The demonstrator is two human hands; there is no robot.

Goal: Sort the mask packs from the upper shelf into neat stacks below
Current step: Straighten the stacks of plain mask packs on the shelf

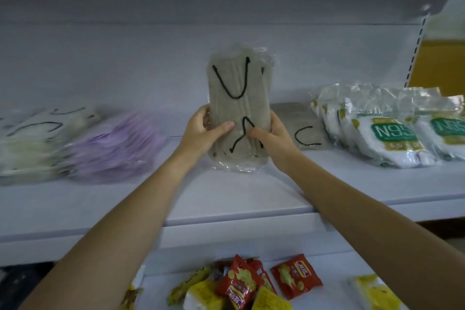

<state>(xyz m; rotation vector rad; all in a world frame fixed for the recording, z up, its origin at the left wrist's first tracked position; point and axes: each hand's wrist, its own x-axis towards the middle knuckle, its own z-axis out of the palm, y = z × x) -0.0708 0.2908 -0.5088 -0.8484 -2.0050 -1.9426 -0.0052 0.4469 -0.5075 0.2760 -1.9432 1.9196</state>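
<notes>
Black-looped grey-beige mask pack (239,108); lilac packs (113,148) left of the left hand (201,131); white-and-green N95 packs (392,138) right of the right hand (271,136).

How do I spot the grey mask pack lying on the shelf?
On the white shelf, look just right of the right hand. The grey pack lies flat beside the N95 packs: plain grey with a black loop, not white-green.

Grey mask packs (239,108): two. Red snack packets (295,275): three (N95 packs (392,138) overlap, uncountable).
</notes>
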